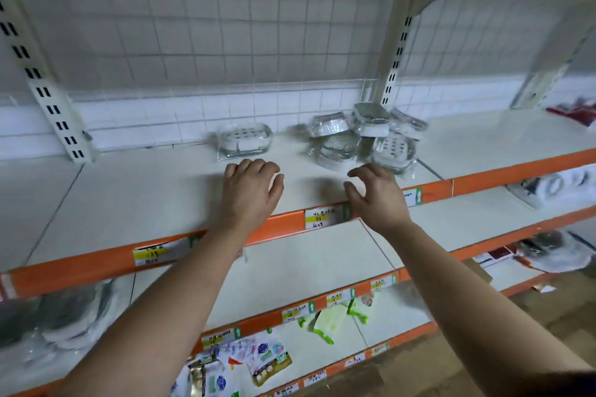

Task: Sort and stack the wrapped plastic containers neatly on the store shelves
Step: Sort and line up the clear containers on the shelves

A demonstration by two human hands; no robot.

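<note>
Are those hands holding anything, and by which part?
Nothing is held: the left hand and right hand are both empty above the shelf, in front of the wrapped containers.

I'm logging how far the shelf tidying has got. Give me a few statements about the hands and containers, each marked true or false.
1. The left hand and right hand hold nothing. True.
2. A lone container lies left of the pile. True.
3. The pile is neatly stacked. False: its containers lie jumbled, several tilted.
4. The left hand grips the lone container. False: it is short of it, not touching.
5. The containers lie on the bottom shelf. False: they lie on the shelf under the hands, with others below.
</note>
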